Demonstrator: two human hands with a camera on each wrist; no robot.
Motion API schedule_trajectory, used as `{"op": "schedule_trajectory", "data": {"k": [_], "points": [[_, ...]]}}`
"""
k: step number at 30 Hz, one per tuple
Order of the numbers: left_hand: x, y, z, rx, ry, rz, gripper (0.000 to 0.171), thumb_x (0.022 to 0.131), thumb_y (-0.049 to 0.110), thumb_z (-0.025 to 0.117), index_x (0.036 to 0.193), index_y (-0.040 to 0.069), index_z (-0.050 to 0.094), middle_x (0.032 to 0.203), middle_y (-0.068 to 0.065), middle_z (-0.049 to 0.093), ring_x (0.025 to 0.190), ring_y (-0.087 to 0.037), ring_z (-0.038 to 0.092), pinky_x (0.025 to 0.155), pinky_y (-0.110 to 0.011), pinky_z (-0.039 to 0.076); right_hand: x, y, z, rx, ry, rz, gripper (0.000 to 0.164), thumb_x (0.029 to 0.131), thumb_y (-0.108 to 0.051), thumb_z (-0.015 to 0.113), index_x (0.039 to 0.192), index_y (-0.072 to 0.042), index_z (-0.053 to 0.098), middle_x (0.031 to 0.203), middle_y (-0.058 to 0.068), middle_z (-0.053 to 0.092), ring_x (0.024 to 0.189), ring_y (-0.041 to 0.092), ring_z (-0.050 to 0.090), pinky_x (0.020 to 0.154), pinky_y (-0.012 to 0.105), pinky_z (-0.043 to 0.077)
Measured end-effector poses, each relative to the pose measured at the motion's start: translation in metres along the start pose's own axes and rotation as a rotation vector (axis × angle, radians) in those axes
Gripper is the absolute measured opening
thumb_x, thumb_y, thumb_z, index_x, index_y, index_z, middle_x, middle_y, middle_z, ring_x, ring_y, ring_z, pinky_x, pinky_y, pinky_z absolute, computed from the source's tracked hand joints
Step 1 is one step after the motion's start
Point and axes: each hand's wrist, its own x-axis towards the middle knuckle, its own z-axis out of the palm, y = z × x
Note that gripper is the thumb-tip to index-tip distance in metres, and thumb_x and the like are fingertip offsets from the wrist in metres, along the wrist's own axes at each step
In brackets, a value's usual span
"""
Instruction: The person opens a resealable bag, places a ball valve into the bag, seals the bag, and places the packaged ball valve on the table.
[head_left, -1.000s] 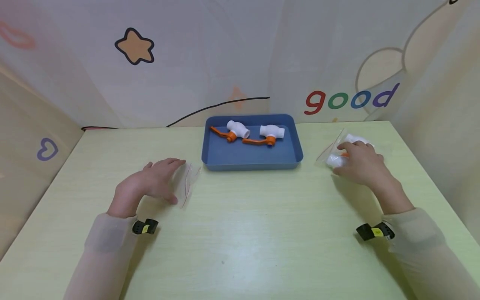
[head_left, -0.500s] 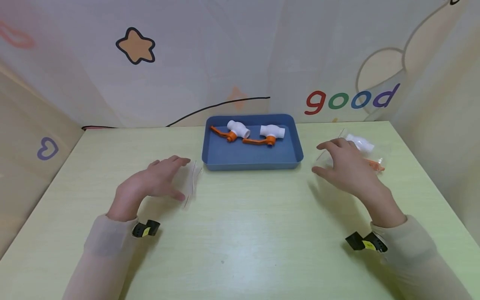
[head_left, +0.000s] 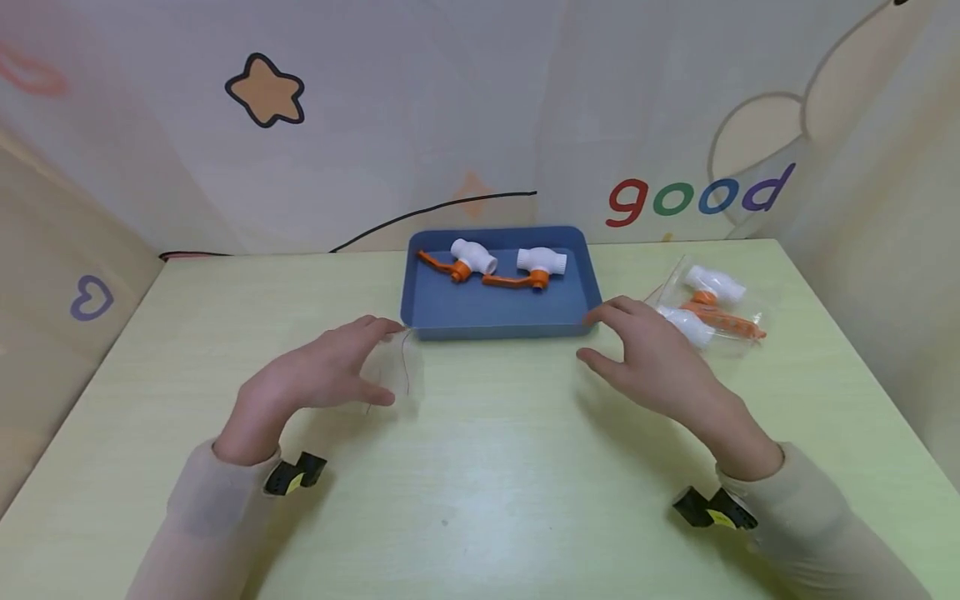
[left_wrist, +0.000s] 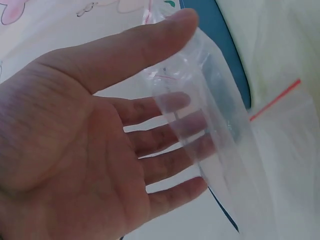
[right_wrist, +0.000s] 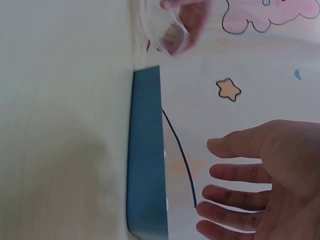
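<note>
My left hand (head_left: 330, 362) is left of the blue tray (head_left: 502, 332), thumb and straight fingers spread apart. A clear zip bag (left_wrist: 220, 100) with a red seal line lies at its fingertips; the fingers show through the plastic in the left wrist view. My right hand (head_left: 648, 354) holds nothing, its fingers extended, with the index fingertip right at the tray's front right corner. Inside the tray lie two white ball valves, the left valve (head_left: 474, 256) and the right valve (head_left: 542, 260), both with orange lever handles.
On the right of the table lies a clear bag (head_left: 678, 279) holding white valve bodies (head_left: 716, 285) and orange handles (head_left: 723, 321). A printed curtain (head_left: 360, 150) stands behind the table (head_left: 480, 500).
My right hand has left the bagged valves and moved left to the tray's corner. My left hand has shifted right towards the tray, the zip bag moving along at its fingertips.
</note>
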Motion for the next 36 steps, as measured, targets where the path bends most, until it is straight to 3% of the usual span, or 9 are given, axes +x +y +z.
{"op": "schedule_trajectory", "data": {"k": [6, 16, 23, 29, 36], "points": [[0.000, 0.016, 0.006, -0.038, 0.044, 0.050, 0.078, 0.090, 0.021, 0.082, 0.153, 0.001, 0.041, 0.150, -0.016, 0.047, 0.137, -0.034, 0.046, 0.111, -0.052, 0.039, -0.003, -0.012, 0.014, 0.078, -0.009, -0.113, 0.020, 0.093, -0.017, 0.077, 0.111, -0.007, 0.073, 0.102, 0.004, 0.072, 0.096, 0.025, 0.066, 0.078, 0.042, 0.055], [0.005, 0.044, 0.031, -0.050, 0.104, 0.157, 0.075, 0.092, 0.028, 0.081, 0.152, 0.007, 0.043, 0.146, -0.009, 0.052, 0.128, -0.029, 0.055, 0.103, -0.046, 0.048, -0.006, -0.026, 0.026, 0.276, -0.150, -0.138, 0.006, 0.098, -0.017, 0.072, 0.103, -0.016, 0.075, 0.088, -0.013, 0.068, 0.084, 0.009, 0.063, 0.075, 0.040, 0.056], [0.003, 0.065, 0.045, -0.012, 0.140, 0.199, 0.073, 0.091, 0.031, 0.081, 0.150, 0.008, 0.046, 0.141, -0.008, 0.055, 0.122, -0.024, 0.059, 0.101, -0.042, 0.050, -0.011, -0.029, 0.036, 0.356, -0.187, -0.183, 0.011, 0.101, -0.023, 0.069, 0.102, -0.015, 0.076, 0.088, -0.008, 0.071, 0.082, 0.007, 0.063, 0.072, 0.031, 0.054], [-0.001, 0.079, 0.057, 0.062, 0.193, 0.304, 0.072, 0.091, 0.032, 0.082, 0.148, 0.007, 0.048, 0.135, -0.010, 0.059, 0.116, -0.026, 0.060, 0.100, -0.044, 0.049, -0.013, -0.034, 0.038, 0.382, -0.204, -0.178, 0.020, 0.103, -0.029, 0.066, 0.106, -0.013, 0.078, 0.088, -0.008, 0.072, 0.080, 0.007, 0.063, 0.071, 0.030, 0.055], [-0.003, 0.086, 0.066, 0.109, 0.219, 0.347, 0.076, 0.090, 0.037, 0.082, 0.151, 0.009, 0.046, 0.133, -0.007, 0.059, 0.119, -0.020, 0.056, 0.104, -0.045, 0.043, -0.015, -0.036, 0.037, 0.393, -0.204, -0.171, 0.013, 0.102, -0.019, 0.066, 0.101, -0.012, 0.078, 0.085, -0.007, 0.072, 0.076, 0.008, 0.063, 0.070, 0.030, 0.055]]}}
